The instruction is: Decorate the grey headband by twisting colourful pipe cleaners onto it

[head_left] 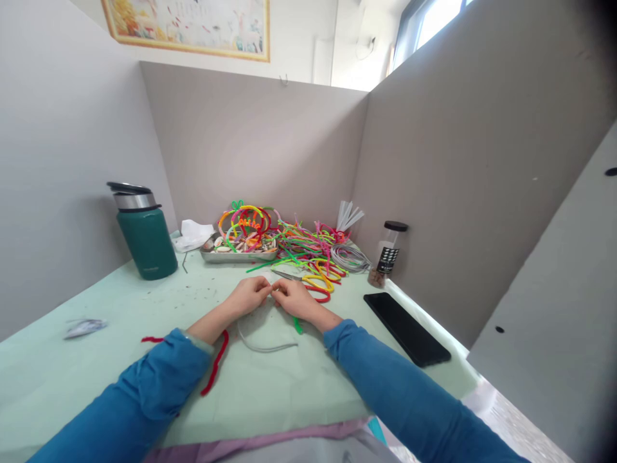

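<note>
Two blue sleeves are reaching in from the near edge over the pale green table (87, 373), and just beyond the left sleeve a red pipe cleaner (215, 364) is lying on the cloth, running toward 12 o'clock beside the wrist. Between the forearms a white pipe cleaner (263, 346) is curving in a loose loop on the table, its upper ends rising toward the hands, and a short green piece (297, 325) is poking out under the right wrist. The left hand (248, 296) and the right hand (293, 298) are meeting fingertip to fingertip at the table's middle, fingers pinched closed on the white pipe cleaner where its ends are coming together; how the small bit between them is lying is too small to tell. At 3 o'clock from the hands a black phone (406, 328) is lying flat near the right wall. At 9 o'clock, well apart, a small crumpled wrapper (84, 327) is sitting on the cloth. Farther out, at 12 to 1 o'clock, a heap of coloured pipe cleaners (308, 254) is spreading beside a metal tray (238, 256) holding finished loops. At 10 o'clock a green flask (144, 231) is standing upright, and at 2 o'clock a clear jar (388, 254) with a black lid is standing by the partition.
</note>
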The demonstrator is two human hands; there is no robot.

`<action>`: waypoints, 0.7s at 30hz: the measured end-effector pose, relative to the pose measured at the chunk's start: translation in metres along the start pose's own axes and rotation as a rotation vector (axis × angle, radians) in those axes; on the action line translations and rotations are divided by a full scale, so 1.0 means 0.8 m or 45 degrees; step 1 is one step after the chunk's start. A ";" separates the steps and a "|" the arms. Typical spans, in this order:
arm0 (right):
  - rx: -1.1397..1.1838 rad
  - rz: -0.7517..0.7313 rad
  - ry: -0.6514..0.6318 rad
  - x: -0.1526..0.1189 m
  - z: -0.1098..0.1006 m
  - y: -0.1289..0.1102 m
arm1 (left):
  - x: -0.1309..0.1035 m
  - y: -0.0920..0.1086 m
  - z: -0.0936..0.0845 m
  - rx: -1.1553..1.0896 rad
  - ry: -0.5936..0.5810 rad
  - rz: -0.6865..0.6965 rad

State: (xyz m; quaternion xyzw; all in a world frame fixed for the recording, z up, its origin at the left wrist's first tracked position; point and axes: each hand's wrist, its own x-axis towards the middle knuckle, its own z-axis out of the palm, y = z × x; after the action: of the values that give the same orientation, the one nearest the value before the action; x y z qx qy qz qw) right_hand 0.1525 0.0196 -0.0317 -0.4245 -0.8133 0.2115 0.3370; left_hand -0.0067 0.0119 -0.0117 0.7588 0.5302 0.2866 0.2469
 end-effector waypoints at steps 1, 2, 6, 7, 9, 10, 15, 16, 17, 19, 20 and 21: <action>-0.003 0.004 0.003 0.000 0.000 0.000 | 0.000 0.000 0.000 0.004 -0.001 0.004; -0.005 0.009 0.007 0.000 0.000 -0.001 | 0.001 -0.001 0.001 0.007 0.000 0.009; 0.003 0.026 0.016 0.001 0.001 -0.001 | 0.001 -0.002 0.002 -0.009 0.010 0.018; 0.008 0.030 0.017 0.001 0.001 0.000 | 0.001 -0.003 0.002 -0.015 0.017 0.019; 0.014 0.035 0.012 0.002 0.001 0.000 | 0.001 -0.003 0.002 -0.016 0.031 0.027; 0.013 0.039 0.011 0.002 0.000 -0.001 | 0.001 -0.003 0.002 -0.007 0.039 0.037; -0.001 0.052 0.011 0.002 0.000 -0.003 | 0.001 -0.002 0.000 0.071 0.076 0.137; -0.002 0.050 0.012 0.001 -0.001 -0.004 | 0.001 -0.001 -0.001 0.085 0.082 0.154; -0.003 0.049 0.012 0.001 -0.001 -0.004 | 0.001 -0.001 -0.001 0.096 0.087 0.165; 0.002 0.048 0.010 0.002 -0.001 -0.004 | 0.000 0.001 -0.002 0.101 0.093 0.166; 0.006 0.050 0.007 0.002 -0.001 -0.004 | -0.001 0.002 -0.002 0.096 0.095 0.162; 0.010 0.052 0.003 0.002 0.000 -0.003 | -0.001 0.003 -0.003 0.090 0.094 0.155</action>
State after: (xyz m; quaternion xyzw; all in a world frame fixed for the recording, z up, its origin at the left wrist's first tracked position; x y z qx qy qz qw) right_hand 0.1506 0.0194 -0.0291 -0.4398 -0.8033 0.2210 0.3354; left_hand -0.0070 0.0105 -0.0089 0.7868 0.5015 0.3101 0.1824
